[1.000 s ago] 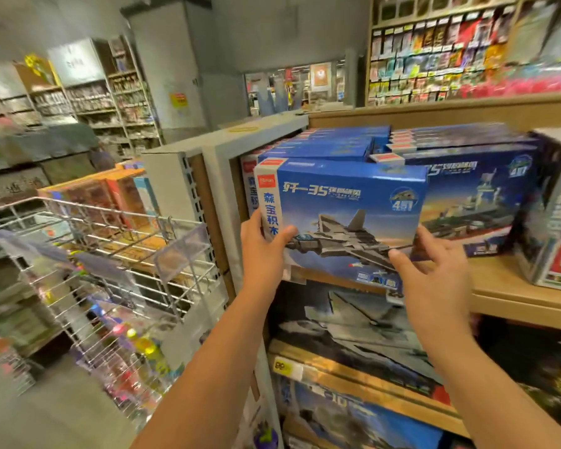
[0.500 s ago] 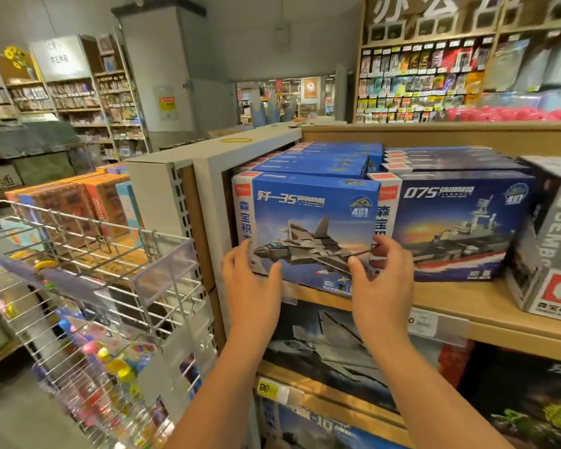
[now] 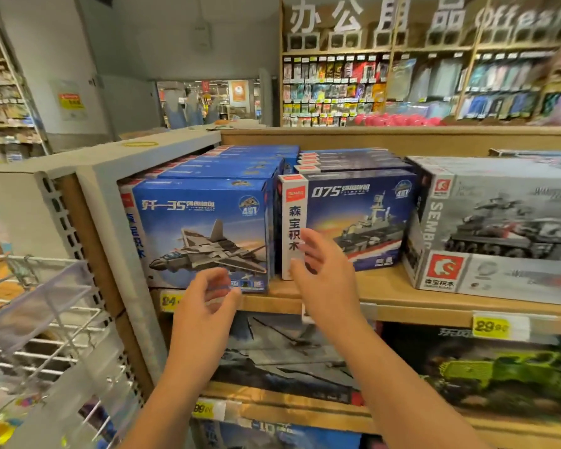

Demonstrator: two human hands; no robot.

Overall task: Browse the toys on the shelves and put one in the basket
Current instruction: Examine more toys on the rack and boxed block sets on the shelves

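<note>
Browsing is where we judge ourselves to be: no toy is in either hand, and no shopping basket shows in this view, so picking one and dropping it in is all left to do. Farthest left we see a white wire rack (image 3: 46, 319) with blurred small goods, one unit, which we take for a display and not our basket. Next comes the wooden shelf (image 3: 434, 303), where the fighter jet box (image 3: 204, 231) stands upright at the front of its row; we count about six blue lids behind it, though the back ones blur together. Our left hand (image 3: 204, 306) hangs just in front of that box's lower edge, fingers loosely curled, holding nothing; whether the fingertips touch the cardboard we cannot tell. Our right hand (image 3: 324, 280) is spread with its fingers straight, in front of the white spine of the warship box (image 3: 353, 222), also empty. That row shows one front box and about four lids behind. Right of it stands one grey tank box (image 3: 499, 228). Below, we count three yellow price tags (image 3: 490, 327) and larger boxes on the lower shelf, too blurred to number.
</note>
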